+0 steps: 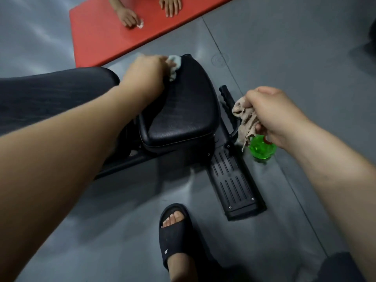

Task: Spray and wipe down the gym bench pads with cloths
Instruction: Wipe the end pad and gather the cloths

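The black seat pad (183,110) of the gym bench fills the middle of the view, with the long back pad (50,90) running off to the left. My left hand (146,72) grips a pale green cloth (175,65) and presses it on the seat pad's far left edge. To the right of the bench, my right hand (270,112) hangs in the air and holds a crumpled beige cloth (245,119). Just below that hand, a green spray bottle (261,148) stands on the floor.
A red mat (114,33) lies on the grey floor beyond the bench; another person's two hands (130,16) rest on it, one holding a small white wipe. The bench's black foot plate (234,180) and a handle (225,96) stick out at the right. My foot in a black slide (175,231) stands in front.
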`<act>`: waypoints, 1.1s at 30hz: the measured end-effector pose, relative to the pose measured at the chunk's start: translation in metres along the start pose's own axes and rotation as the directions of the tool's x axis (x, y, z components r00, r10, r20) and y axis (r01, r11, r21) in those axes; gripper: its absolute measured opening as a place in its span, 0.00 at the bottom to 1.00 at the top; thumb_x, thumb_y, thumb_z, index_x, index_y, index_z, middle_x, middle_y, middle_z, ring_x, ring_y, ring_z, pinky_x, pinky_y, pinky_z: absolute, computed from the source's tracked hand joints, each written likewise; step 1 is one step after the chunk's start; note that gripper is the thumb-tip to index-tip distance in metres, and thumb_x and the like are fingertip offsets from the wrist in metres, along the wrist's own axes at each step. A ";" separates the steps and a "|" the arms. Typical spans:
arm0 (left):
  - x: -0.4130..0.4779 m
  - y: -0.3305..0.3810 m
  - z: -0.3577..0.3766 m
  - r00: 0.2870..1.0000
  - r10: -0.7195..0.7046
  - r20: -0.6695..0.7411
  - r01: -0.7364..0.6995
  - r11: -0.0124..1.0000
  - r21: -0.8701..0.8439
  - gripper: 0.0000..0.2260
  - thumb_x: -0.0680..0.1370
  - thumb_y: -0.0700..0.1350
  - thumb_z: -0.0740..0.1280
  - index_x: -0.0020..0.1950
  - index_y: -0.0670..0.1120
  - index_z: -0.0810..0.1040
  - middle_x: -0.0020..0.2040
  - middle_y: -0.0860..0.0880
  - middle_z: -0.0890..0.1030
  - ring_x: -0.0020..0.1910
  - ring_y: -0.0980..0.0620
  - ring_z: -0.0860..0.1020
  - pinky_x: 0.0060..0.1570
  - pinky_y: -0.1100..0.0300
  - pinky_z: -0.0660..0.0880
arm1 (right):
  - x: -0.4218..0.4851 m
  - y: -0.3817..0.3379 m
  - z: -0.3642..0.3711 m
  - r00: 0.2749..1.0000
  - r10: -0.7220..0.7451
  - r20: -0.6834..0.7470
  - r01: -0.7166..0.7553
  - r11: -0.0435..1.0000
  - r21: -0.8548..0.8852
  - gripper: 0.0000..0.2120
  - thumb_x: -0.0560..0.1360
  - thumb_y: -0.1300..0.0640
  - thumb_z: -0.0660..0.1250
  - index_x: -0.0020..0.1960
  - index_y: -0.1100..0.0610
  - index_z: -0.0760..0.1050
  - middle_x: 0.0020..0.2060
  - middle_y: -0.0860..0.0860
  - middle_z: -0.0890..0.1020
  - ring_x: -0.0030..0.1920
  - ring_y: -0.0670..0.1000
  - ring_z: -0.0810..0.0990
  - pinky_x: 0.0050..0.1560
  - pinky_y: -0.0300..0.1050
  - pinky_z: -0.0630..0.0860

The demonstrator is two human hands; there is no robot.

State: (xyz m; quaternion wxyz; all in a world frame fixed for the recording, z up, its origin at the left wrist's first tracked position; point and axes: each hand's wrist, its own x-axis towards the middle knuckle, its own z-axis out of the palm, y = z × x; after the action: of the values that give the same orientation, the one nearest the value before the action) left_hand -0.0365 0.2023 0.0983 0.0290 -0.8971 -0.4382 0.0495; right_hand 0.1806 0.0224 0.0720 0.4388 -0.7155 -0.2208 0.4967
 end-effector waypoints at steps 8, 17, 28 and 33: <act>-0.083 0.030 -0.001 1.000 0.019 0.003 -0.018 0.976 -0.218 0.24 0.77 0.36 0.61 0.74 0.44 0.74 0.74 0.45 0.73 0.75 0.41 0.69 0.73 0.51 0.67 | -0.039 -0.008 0.024 0.981 0.156 -0.115 -0.113 0.943 0.312 0.08 0.75 0.64 0.58 0.41 0.57 0.74 0.27 0.50 0.78 0.24 0.51 0.69 0.24 0.34 0.61; -0.070 -0.016 -0.017 0.963 -0.252 0.094 0.263 0.954 -0.141 0.23 0.82 0.37 0.58 0.78 0.44 0.67 0.76 0.40 0.68 0.68 0.35 0.72 0.65 0.44 0.71 | -0.103 -0.011 0.041 0.958 0.249 -0.139 -0.197 0.930 0.310 0.12 0.81 0.61 0.56 0.47 0.55 0.77 0.34 0.49 0.81 0.28 0.48 0.74 0.27 0.38 0.65; -0.159 0.050 -0.098 0.755 -0.467 0.461 0.656 0.549 -0.518 0.12 0.84 0.39 0.57 0.59 0.42 0.78 0.48 0.45 0.80 0.42 0.48 0.78 0.38 0.59 0.69 | -0.181 -0.044 0.020 0.943 0.333 0.002 -0.333 0.942 -0.046 0.09 0.86 0.52 0.57 0.52 0.49 0.74 0.50 0.50 0.84 0.48 0.49 0.84 0.43 0.45 0.80; -0.249 0.053 -0.186 0.581 -0.527 0.620 0.800 0.231 -0.554 0.09 0.83 0.44 0.60 0.58 0.44 0.77 0.50 0.46 0.81 0.45 0.46 0.79 0.43 0.56 0.75 | -0.247 -0.095 0.011 0.946 0.325 0.018 -0.296 0.884 -0.362 0.10 0.80 0.48 0.60 0.46 0.51 0.74 0.52 0.53 0.82 0.48 0.51 0.79 0.52 0.47 0.75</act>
State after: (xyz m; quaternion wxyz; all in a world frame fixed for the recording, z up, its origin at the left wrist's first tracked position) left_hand -0.1255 -0.0286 0.2940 -0.4233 -0.5065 -0.7504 -0.0326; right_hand 0.0808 -0.1092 0.2786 0.2084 -0.7888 -0.2063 0.5402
